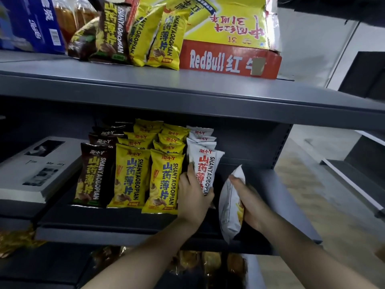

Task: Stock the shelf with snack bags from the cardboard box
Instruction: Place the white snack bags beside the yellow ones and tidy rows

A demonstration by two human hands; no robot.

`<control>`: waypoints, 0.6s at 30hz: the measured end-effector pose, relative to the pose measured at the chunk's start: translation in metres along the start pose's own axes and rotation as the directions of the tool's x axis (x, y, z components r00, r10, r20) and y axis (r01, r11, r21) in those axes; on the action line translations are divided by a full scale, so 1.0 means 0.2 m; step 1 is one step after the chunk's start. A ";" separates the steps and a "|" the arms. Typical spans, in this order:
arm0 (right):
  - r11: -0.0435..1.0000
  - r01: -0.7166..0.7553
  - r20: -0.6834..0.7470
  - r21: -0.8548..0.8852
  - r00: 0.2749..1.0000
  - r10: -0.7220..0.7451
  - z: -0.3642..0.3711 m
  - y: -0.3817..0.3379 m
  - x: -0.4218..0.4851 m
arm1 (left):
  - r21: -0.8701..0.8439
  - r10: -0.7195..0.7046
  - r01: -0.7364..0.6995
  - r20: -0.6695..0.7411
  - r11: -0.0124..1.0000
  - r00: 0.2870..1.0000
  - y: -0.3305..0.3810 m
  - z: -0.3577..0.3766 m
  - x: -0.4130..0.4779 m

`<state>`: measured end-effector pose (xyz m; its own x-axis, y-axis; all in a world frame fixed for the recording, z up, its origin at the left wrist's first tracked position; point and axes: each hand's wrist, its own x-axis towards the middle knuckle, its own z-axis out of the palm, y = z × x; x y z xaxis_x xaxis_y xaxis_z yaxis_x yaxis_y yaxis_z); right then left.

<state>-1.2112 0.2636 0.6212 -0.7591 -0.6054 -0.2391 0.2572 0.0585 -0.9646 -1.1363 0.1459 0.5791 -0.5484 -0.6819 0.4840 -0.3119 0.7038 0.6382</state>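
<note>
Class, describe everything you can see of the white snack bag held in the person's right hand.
The white snack bag is a glossy, puffed pouch with crimped ends, showing mostly its plain white back; small print and a yellow picture peek out near the fingers. It is tilted, top corner toward the shelf back, lower end over the middle shelf's front edge. The right hand grips its side; nothing else visibly touches it.

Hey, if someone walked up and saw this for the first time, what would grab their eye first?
Probably the neat rows of brown, yellow and white snack bags standing on the middle shelf. Right in front, the left hand steadies the front white bag while the right hand holds another white bag beside that row. Above, a red RedBull box sits on the upper shelf.
</note>
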 end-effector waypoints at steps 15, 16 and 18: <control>0.997 0.071 -0.099 0.025 0.993 -0.068 -0.03 -0.04 0.14 | 0.150 -0.106 0.110 -0.033 0.983 0.994 -0.01 0.16 0.04; 0.996 0.086 -0.113 0.011 0.990 -0.084 -0.03 -0.05 0.14 | 0.162 -0.105 0.107 -0.022 0.981 0.994 0.00 0.16 0.03; 0.992 0.121 -0.138 -0.039 0.983 -0.125 -0.01 -0.06 0.13 | 0.176 -0.096 0.096 -0.009 0.980 0.995 -0.01 0.16 0.03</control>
<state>-1.2356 0.2489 0.6255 -0.8605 -0.4927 -0.1296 0.1403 0.0155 -0.9900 -1.1638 0.1469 0.5622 -0.5092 -0.7479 0.4259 -0.4950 0.6593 0.5660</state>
